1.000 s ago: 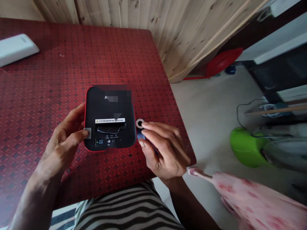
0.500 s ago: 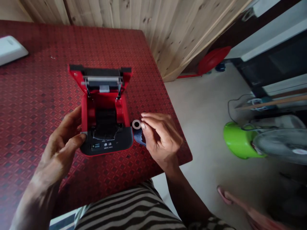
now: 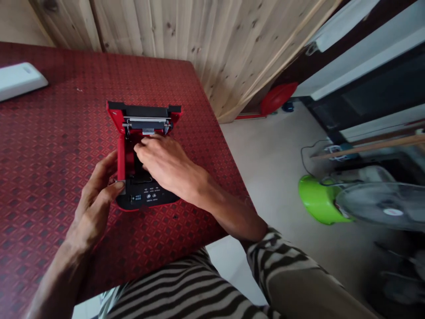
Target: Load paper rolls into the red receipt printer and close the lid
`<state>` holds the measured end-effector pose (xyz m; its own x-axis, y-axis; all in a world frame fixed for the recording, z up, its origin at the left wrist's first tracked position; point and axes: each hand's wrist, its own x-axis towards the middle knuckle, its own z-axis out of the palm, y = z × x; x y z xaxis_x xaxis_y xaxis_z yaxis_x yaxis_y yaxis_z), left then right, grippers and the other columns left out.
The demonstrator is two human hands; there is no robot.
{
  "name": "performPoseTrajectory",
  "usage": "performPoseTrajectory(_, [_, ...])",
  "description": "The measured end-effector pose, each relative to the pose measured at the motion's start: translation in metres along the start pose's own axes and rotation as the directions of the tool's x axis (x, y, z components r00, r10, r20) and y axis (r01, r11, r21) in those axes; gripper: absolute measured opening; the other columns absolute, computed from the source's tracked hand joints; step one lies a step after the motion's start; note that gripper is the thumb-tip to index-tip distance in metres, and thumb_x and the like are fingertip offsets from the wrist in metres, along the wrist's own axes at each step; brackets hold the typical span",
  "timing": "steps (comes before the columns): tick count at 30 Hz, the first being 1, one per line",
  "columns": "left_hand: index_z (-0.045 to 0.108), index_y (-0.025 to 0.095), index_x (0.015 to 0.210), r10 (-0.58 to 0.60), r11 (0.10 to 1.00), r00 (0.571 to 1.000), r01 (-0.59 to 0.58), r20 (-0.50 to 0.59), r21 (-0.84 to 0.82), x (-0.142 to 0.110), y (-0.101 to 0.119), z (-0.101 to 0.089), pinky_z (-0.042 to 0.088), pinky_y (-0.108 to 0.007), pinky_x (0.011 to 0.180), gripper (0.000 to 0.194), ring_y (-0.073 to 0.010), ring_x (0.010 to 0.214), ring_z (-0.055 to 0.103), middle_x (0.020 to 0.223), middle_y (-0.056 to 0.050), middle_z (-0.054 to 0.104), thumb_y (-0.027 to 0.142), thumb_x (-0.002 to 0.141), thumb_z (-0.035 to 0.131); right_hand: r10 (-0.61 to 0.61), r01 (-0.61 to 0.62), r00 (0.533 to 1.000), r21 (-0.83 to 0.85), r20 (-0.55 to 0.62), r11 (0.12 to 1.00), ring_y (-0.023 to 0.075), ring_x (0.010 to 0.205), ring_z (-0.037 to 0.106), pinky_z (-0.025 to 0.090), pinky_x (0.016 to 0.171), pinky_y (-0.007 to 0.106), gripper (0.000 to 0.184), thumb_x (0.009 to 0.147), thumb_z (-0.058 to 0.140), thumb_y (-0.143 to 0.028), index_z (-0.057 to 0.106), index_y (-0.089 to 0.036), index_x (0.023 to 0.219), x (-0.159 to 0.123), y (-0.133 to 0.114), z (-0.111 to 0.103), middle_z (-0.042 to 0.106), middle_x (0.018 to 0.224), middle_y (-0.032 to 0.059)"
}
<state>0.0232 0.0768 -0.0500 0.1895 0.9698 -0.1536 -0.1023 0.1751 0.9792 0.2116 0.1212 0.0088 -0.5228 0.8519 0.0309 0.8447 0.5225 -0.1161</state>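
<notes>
A small red and black printer (image 3: 121, 159) stands on the table with its lid (image 3: 149, 110) tilted up and its paper bay exposed. My left hand (image 3: 94, 199) grips the near left corner, thumb on the black front panel (image 3: 142, 195) and fingers along the side. Over the bay, my right hand (image 3: 166, 161) reaches in from the right with its fingers curled down. Its fingertips are partly hidden, and I cannot make out what they hold, if anything. My right hand also covers most of the bay and the printer's right side.
The red patterned table (image 3: 83, 124) ends at a wooden plank wall (image 3: 172, 31). At the far left lies a white object (image 3: 21, 79). On the floor to the right are a green stool or tub (image 3: 317, 199) and a fan (image 3: 381, 208).
My right hand has moved left, from beside the printer, where a small pale ring was at its fingertips, into the bay. That ring is out of sight now. My left hand keeps its grip.
</notes>
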Motion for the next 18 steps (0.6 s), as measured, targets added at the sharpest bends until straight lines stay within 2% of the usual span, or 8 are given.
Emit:
performPoseTrajectory(3, [0.058, 0.032, 0.149, 0.012, 1.000, 1.000, -0.012, 0.001, -0.003, 0.001, -0.001, 0.001, 0.031, -0.058, 0.129, 0.063, -0.0367, 0.150, 0.046, 0.154, -0.006, 0.060, 0.039, 0.088, 0.070, -0.022, 0.022, 1.000, -0.017, -0.009, 1.000, 0.0208, 0.085, 0.075, 0.060, 0.073, 0.034, 0.019, 0.102, 0.057, -0.013, 0.073, -0.020, 0.095, 0.011, 0.007, 0.006, 0.079, 0.097, 0.0062])
performPoseTrajectory(6, [0.059, 0.033, 0.148, 0.009, 1.000, 1.000, -0.008, -0.006, 0.023, 0.002, 0.000, 0.002, 0.033, -0.058, 0.128, 0.062, -0.0369, 0.148, 0.048, 0.153, -0.005, 0.061, 0.040, 0.087, 0.071, -0.038, 0.039, 0.998, 0.020, -0.053, 0.999, 0.0176, 0.077, 0.072, 0.058, 0.068, 0.029, 0.005, 0.091, 0.076, -0.021, 0.072, -0.022, 0.089, 0.012, 0.016, 0.012, 0.079, 0.091, 0.0028])
performPoseTrajectory(8, [0.059, 0.032, 0.148, 0.002, 1.000, 1.000, -0.002, -0.010, 0.027, 0.002, -0.001, 0.002, 0.033, -0.058, 0.128, 0.063, -0.0372, 0.147, 0.049, 0.153, -0.005, 0.061, 0.040, 0.087, 0.071, -0.039, 0.044, 0.994, 0.041, -0.104, 0.998, 0.0174, 0.076, 0.071, 0.058, 0.066, 0.029, 0.013, 0.084, 0.084, -0.025, 0.072, -0.022, 0.089, 0.009, 0.018, 0.013, 0.080, 0.091, 0.0029])
performPoseTrajectory(10, [0.058, 0.032, 0.149, 0.006, 1.000, 1.000, -0.005, -0.011, 0.027, 0.003, -0.001, 0.002, 0.032, -0.058, 0.127, 0.063, -0.0369, 0.146, 0.049, 0.153, -0.005, 0.061, 0.039, 0.087, 0.070, -0.020, 0.023, 0.993, 0.021, -0.119, 1.000, 0.0190, 0.081, 0.072, 0.059, 0.068, 0.030, 0.012, 0.086, 0.081, -0.025, 0.073, -0.021, 0.093, 0.004, 0.017, 0.010, 0.080, 0.093, 0.0041])
performPoseTrajectory(12, [0.058, 0.032, 0.148, 0.008, 1.000, 1.000, -0.008, -0.012, 0.024, 0.003, -0.002, 0.001, 0.032, -0.057, 0.127, 0.063, -0.0365, 0.146, 0.049, 0.152, -0.005, 0.061, 0.039, 0.087, 0.070, -0.001, 0.000, 0.997, -0.016, -0.081, 1.000, 0.0214, 0.085, 0.073, 0.060, 0.070, 0.033, 0.006, 0.092, 0.073, -0.022, 0.073, -0.021, 0.098, -0.002, 0.013, 0.006, 0.079, 0.096, 0.0049])
performPoseTrajectory(15, [0.058, 0.031, 0.148, 0.009, 1.000, 1.000, -0.009, -0.009, 0.005, 0.003, -0.004, 0.002, 0.033, -0.054, 0.126, 0.062, -0.0354, 0.146, 0.048, 0.152, -0.006, 0.061, 0.038, 0.087, 0.070, 0.018, -0.020, 0.999, -0.042, -0.044, 0.999, 0.0233, 0.086, 0.074, 0.059, 0.070, 0.035, 0.009, 0.097, 0.066, -0.019, 0.073, -0.020, 0.102, -0.007, 0.005, -0.002, 0.077, 0.096, 0.0050])
performPoseTrajectory(18, [0.056, 0.030, 0.150, 0.011, 1.000, 1.000, -0.011, -0.007, -0.006, 0.002, -0.005, 0.004, 0.033, -0.050, 0.128, 0.063, -0.0332, 0.147, 0.049, 0.154, -0.005, 0.059, 0.037, 0.088, 0.067, 0.035, -0.037, 0.996, -0.024, -0.082, 0.999, 0.0233, 0.091, 0.074, 0.058, 0.071, 0.035, 0.011, 0.099, 0.063, -0.019, 0.072, -0.019, 0.106, -0.013, -0.003, -0.013, 0.077, 0.098, 0.0048])
